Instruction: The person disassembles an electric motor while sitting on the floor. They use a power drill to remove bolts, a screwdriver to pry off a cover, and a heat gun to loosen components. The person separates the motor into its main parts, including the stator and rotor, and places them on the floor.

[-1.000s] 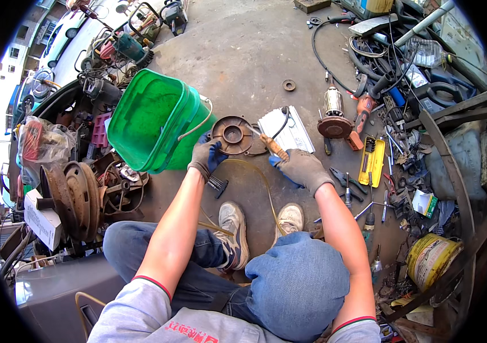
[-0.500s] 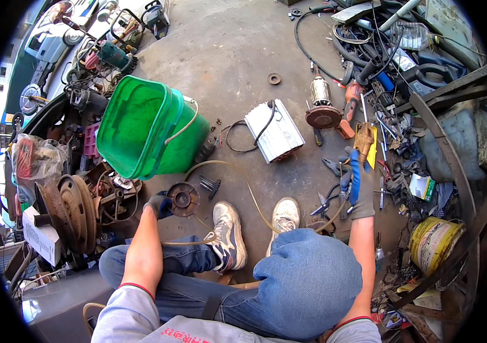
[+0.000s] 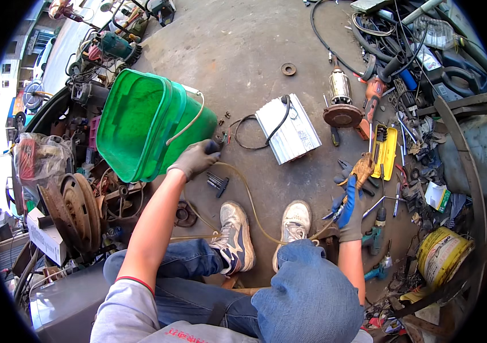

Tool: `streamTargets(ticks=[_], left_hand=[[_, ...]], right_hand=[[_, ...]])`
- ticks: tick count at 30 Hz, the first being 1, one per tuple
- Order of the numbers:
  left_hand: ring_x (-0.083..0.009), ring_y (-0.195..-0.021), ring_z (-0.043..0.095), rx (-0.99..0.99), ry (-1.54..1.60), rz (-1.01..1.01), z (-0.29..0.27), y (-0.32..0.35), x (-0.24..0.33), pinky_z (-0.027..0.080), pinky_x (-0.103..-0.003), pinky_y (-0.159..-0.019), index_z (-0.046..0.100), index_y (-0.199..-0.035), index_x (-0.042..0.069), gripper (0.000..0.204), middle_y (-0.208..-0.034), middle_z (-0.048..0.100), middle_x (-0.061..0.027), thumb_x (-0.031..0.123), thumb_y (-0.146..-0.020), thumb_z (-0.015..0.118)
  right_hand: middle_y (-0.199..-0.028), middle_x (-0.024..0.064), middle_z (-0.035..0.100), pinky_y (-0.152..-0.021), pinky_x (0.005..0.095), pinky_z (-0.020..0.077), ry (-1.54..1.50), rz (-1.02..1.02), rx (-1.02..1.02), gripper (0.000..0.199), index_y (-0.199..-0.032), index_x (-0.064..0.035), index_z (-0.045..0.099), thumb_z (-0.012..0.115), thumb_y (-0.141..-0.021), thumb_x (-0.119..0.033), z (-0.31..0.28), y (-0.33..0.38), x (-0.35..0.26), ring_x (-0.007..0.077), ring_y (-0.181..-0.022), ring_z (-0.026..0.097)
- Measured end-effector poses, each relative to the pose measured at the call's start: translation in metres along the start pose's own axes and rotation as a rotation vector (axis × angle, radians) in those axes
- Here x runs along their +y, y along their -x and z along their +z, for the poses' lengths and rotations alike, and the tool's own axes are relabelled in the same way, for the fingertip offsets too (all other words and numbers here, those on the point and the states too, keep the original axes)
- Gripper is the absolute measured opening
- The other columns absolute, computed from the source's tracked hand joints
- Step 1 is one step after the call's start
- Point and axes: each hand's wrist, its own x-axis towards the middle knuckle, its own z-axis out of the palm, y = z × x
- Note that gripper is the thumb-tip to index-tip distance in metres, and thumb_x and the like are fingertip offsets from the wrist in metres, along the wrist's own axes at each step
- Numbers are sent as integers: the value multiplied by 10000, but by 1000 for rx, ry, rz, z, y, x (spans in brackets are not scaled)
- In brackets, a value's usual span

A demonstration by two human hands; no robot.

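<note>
Left hand (image 3: 195, 159): gloved, arm extended, fingers curled against the tipped green bucket (image 3: 143, 128) on the floor.
Right hand (image 3: 351, 197): gloved, gripping a tool (image 3: 362, 170) beside the yellow case (image 3: 384, 150).
Change: left hand has left the round part (image 3: 186, 215) for the bucket.

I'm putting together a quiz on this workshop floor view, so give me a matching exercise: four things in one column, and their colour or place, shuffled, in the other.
Things:
1. Tilted bucket
2. Open tool case
3. Left hand
4. Right hand

Descriptions:
A. yellow, lying among tools right of the ribbed metal box
B. in a grey glove, against the bucket's lower side
C. green, lying on its side
D. in a blue and tan glove, over the scattered tools on the right

Pairs: 1-C, 2-A, 3-B, 4-D
</note>
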Motion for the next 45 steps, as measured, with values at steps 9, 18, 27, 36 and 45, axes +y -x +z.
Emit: streamTargets(ticks=[9,18,27,36,45], left_hand=[[-373,-1286,507,177,-553,-39,87,-162,-1,303,-540,-1136,482,-1391,79,547,-1330,576,-201,252,-883,587],[-346,-1130,631,326,-621,115,106,-146,-8,449,-497,-987,575,-1331,129,461,-1180,668,-182,125,-872,528],[-383,-1060,645,151,-566,-8,27,-86,66,527,-442,-910,699,-1049,94,257,-1137,626,-266,85,-830,565],[-133,-712,657,-496,581,70,-45,-113,97,557,-272,-604,648,-1094,-21,262,-867,683,-72,-29,-844,569],[-131,-671,646,-182,374,34,17,-104,99,534,-258,-604,663,-966,-11,204,-785,670,-60,10,-791,560]], right_hand=[[-1107,101,675,-398,201,381,-104,-41,-97,403,-1324,-37,519,528,-1029,-312,26,12,-5,58,-449,494],[-1129,101,673,-413,202,393,-232,38,-163,410,-1329,-28,520,527,-1031,-308,51,-14,6,54,-460,499],[-1146,97,673,-475,195,442,-256,17,-140,424,-1329,-23,531,554,-1018,-310,39,-16,15,51,-536,552],[-1087,45,659,-808,252,482,101,11,-203,487,-1298,-13,597,549,-1010,-403,61,-36,3,114,-890,608],[-1268,111,603,-945,322,528,-100,17,-270,472,-1365,25,510,570,-1017,-289,99,-20,-2,152,-1077,603]])
